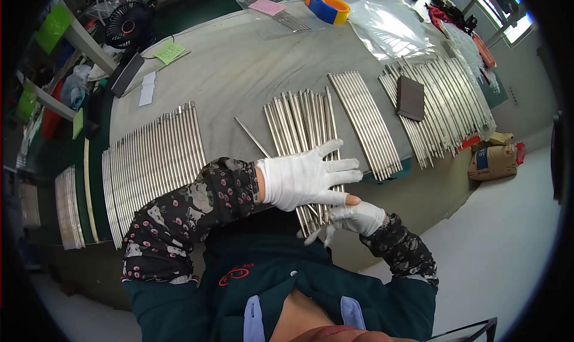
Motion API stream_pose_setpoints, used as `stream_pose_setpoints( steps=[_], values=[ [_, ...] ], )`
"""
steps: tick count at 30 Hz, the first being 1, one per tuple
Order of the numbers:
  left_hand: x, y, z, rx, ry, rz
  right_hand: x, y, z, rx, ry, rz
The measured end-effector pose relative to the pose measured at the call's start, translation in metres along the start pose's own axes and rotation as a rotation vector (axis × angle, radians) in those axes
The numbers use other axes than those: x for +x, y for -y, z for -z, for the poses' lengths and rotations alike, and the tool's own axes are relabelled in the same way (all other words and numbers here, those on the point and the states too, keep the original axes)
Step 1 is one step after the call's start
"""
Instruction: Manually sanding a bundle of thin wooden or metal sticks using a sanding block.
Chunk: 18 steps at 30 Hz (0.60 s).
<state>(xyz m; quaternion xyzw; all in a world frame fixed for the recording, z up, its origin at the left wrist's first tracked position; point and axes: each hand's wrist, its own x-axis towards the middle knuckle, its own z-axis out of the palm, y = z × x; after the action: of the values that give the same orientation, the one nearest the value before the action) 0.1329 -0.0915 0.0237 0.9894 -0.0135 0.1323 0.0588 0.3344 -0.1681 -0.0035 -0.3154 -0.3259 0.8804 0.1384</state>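
Observation:
My left hand (311, 177), in a white glove with a bare thumb tip, lies palm down across a fanned bundle of shiny metal rods (302, 120). Its fingers are spread and point right. At the near ends of these rods, which jut past the table edge, is my right hand (359, 218), also white-gloved. Its fingers curl around and beneath the rod ends, partly hidden by them. One loose rod (251, 135) slants off to the left of the bundle, its near part covered by my left hand.
A wide row of rods (155, 156) lies left. To the right are a narrower row (365, 123) and a larger spread (448, 108) bearing a dark brown block (410, 98). Behind lie a blue-and-orange tape ring (327, 7), clear plastic bags (388, 25) and green notes (169, 53).

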Motion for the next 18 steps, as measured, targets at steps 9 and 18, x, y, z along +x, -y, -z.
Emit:
stream_pose_setpoints(
  steps=[9,18],
  values=[
    [0.018,-0.004,-0.012,0.099,-0.098,-0.107,-0.011,-0.006,-0.001,-0.139,0.049,0.090],
    [0.005,0.000,0.062,-0.347,-0.840,0.282,-0.021,0.092,-0.072,-0.359,-0.292,0.617]
  ],
)
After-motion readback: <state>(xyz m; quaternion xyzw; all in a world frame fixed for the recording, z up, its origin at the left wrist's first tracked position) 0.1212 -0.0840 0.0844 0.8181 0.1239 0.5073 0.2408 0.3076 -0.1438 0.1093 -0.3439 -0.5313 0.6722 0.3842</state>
